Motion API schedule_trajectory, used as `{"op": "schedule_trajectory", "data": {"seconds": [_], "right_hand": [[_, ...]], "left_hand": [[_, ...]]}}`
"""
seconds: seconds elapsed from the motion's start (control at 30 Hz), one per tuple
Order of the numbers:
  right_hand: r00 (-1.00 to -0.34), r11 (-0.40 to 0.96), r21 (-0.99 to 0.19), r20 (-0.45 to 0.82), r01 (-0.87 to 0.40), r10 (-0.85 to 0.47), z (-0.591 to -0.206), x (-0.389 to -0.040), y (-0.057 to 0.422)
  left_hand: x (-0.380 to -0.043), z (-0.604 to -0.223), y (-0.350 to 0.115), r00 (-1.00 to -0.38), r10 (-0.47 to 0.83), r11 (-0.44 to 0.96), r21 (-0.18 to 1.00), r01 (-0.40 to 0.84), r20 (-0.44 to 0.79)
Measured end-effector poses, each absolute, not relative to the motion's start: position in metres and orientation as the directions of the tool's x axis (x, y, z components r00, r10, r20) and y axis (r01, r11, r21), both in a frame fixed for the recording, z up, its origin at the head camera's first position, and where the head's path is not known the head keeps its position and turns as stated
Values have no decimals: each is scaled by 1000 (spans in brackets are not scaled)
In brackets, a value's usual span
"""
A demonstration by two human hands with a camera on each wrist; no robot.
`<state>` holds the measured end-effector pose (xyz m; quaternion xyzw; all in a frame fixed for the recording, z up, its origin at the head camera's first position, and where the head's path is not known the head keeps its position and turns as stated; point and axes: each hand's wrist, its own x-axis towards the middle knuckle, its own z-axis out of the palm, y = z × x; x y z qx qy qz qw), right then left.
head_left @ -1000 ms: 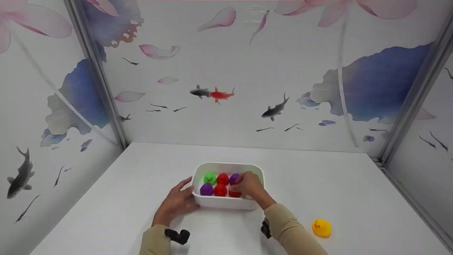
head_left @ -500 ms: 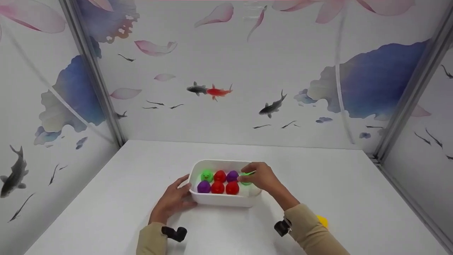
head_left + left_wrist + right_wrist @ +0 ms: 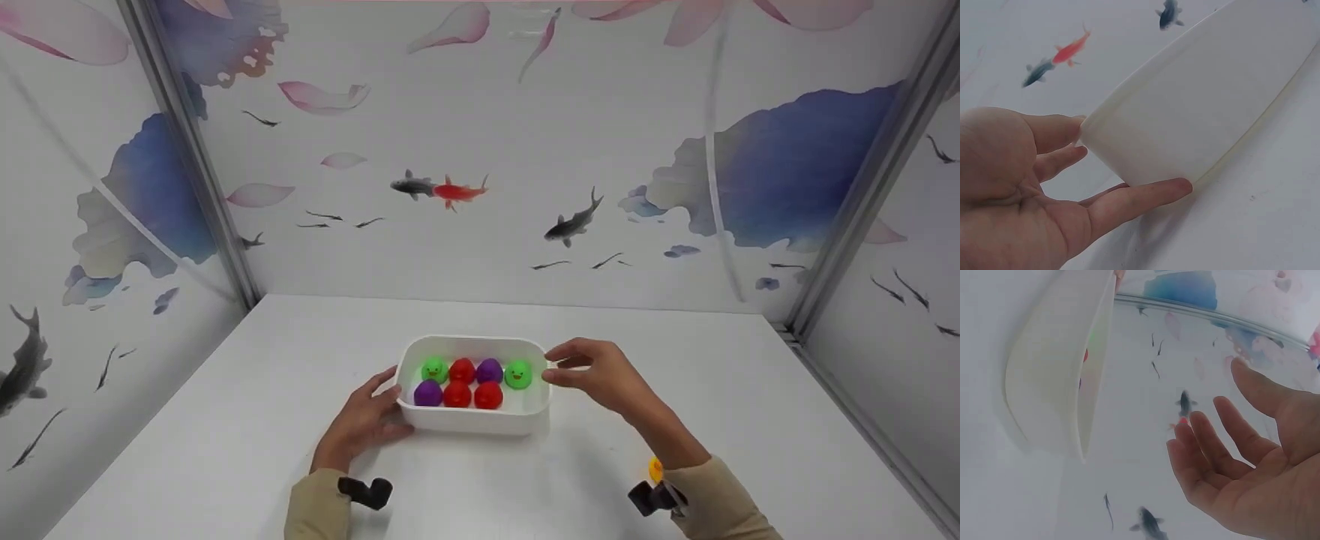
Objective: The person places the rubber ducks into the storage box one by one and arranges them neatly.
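Observation:
A white plastic bin (image 3: 472,423) holds small rubber ducks in two rows. Green ducks sit at the back left (image 3: 434,371) and back right (image 3: 518,375); red ducks (image 3: 457,395) and purple ducks (image 3: 428,394) fill other spots. My left hand (image 3: 360,426) rests on the bin's left end; in the left wrist view its thumb lies extended along the wall and its fingertips touch the rim corner. Just off the right rim, my right hand (image 3: 604,375) holds nothing, its fingers relaxed and apart in the right wrist view.
A yellow duck (image 3: 655,470) lies on the white table (image 3: 480,495), mostly hidden behind the right forearm. Painted white panels (image 3: 420,247) enclose the table at the back and both sides.
My right hand let go of a red duck in the front row, passed over the back-right green duck and moved right, out of the bin. My left hand stays on the bin.

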<state>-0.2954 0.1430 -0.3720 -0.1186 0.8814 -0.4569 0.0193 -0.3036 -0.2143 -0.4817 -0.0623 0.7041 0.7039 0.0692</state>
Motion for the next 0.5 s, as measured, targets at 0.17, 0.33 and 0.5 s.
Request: {"op": "schedule_trajectory", "data": {"seconds": [0.17,0.33,0.5], "right_hand": [[-973,568,-801,75,-188,-217,-369,-287,168],[-969,559,-804,77,-201,-237,-376,-284,195],[-959,544,-809,82,-222,-270,-388,-280,219]], "left_hand": [[-304,-482,-215,-985,1,16,985,-174,-174],[-303,-481,-214,-982,10,18,982,-186,-186],[-302,-482,-213,-983,20,14,983,-181,-181]]}}
